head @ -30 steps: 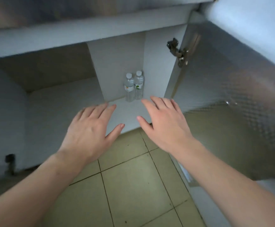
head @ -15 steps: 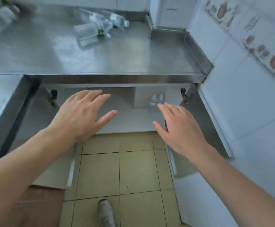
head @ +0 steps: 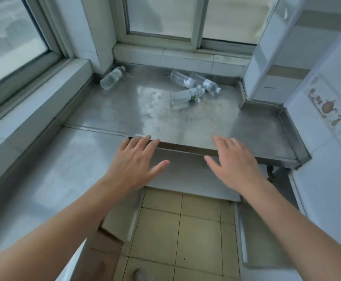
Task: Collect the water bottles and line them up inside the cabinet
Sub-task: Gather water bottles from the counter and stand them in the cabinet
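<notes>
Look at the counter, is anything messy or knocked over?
Yes. Four clear plastic water bottles lie on their sides on the steel counter instead of standing. One lone bottle lies in the back left corner. The three-bottle heap lies jumbled near the back right, touching or overlapping. No spill is visible. Both hands are empty.

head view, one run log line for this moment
hands: left open, right open, both empty | bottles: four lying on steel counter | next: likely grab bottle

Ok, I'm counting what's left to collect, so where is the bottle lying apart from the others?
The lone clear plastic water bottle lies on its side at the steel counter's far left corner, beside the window sill, left of the three-bottle cluster.
</notes>
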